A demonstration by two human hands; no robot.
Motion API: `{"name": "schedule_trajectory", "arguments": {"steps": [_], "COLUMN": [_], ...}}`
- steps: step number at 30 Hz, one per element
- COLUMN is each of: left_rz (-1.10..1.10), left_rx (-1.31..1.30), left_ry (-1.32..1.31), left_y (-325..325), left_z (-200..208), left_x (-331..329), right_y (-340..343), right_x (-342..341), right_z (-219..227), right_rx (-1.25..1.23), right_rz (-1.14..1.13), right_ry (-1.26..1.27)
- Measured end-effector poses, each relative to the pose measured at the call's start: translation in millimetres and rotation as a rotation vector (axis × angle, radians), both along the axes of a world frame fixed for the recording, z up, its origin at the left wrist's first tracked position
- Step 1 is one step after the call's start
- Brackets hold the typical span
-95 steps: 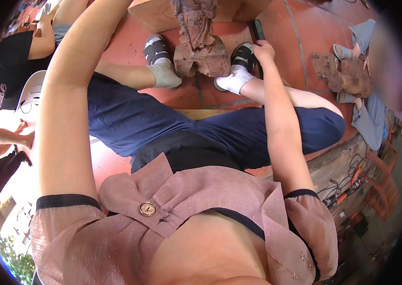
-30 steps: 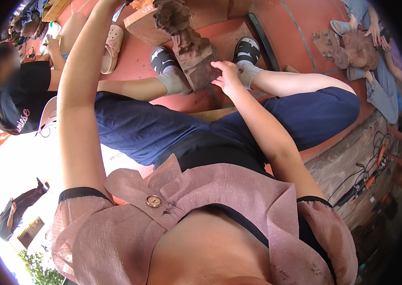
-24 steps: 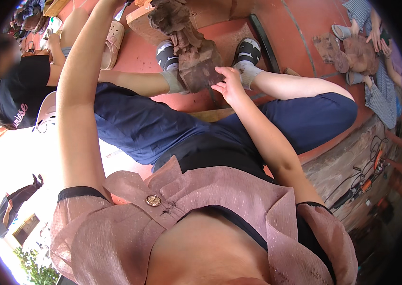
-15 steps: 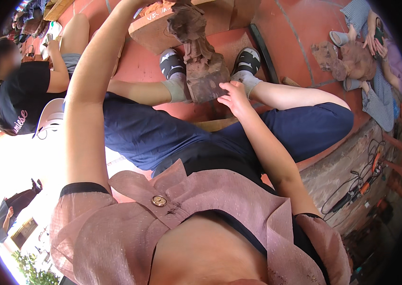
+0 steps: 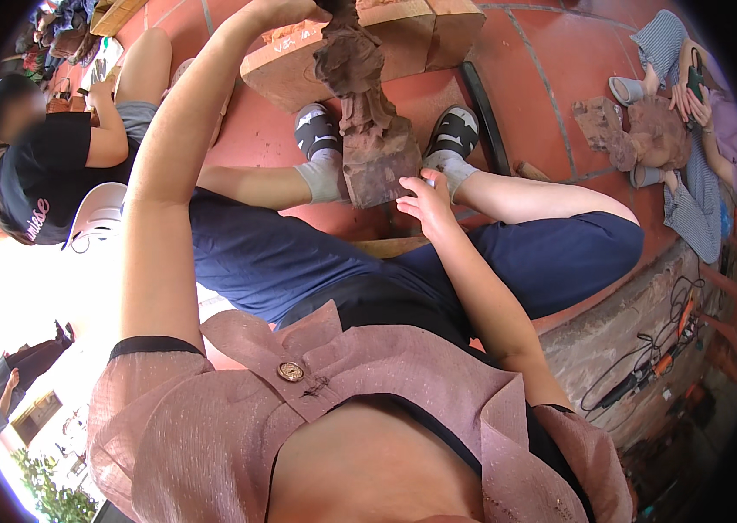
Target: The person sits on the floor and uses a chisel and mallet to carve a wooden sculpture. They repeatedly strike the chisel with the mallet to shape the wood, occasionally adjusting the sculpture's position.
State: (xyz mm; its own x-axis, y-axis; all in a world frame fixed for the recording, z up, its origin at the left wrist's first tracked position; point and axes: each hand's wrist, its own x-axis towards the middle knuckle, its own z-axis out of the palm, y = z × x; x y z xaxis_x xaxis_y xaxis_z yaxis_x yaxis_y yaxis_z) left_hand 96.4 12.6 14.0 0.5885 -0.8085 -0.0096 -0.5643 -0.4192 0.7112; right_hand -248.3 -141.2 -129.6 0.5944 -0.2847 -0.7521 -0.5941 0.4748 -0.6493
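Observation:
A carved brown wooden figure [image 5: 360, 100] leans between my lower legs, its blocky base [image 5: 382, 161] toward me and its narrower, darker end away. My left hand [image 5: 286, 12] is at the far end, at the upper edge of the view, its fingers curled round the carving and partly cut off. Beside the right edge of the base is my right hand [image 5: 425, 202], fingers bent and fingertips close to the wood. A small pale bit shows between its fingers, too small to name.
A thick wooden block [image 5: 395, 39] lies beyond my feet on the red tiles. A dark bar [image 5: 484, 118] lies right of my foot. Another person's hands [image 5: 691, 100] are by a second carving [image 5: 634, 131]. On the left sits a person in black [image 5: 46, 166]. Corded power tools [image 5: 647, 370] lie lower right.
The carving and my hands appear slightly lower in the view. My right hand's fingers have shifted along the base's edge and curled more. My left hand stays at the carving's far end.

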Motion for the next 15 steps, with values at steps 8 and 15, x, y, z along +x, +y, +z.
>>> {"name": "schedule_trajectory", "arguments": {"steps": [8,15], "left_rz": [0.143,0.266], "left_rx": [0.021,-0.027], "left_ry": [0.096,-0.415], "left_y": [-1.3,-4.7], "left_z": [-4.6,13.2], "left_x": [-9.8,-62.8], "right_y": [-56.5,-208.8], "right_x": [12.4,157.1], "right_z": [44.2,-15.7], "right_rx": [-0.146,-0.629], "right_rz": [0.288,0.228], "right_ry": [-0.516,-0.310]}}
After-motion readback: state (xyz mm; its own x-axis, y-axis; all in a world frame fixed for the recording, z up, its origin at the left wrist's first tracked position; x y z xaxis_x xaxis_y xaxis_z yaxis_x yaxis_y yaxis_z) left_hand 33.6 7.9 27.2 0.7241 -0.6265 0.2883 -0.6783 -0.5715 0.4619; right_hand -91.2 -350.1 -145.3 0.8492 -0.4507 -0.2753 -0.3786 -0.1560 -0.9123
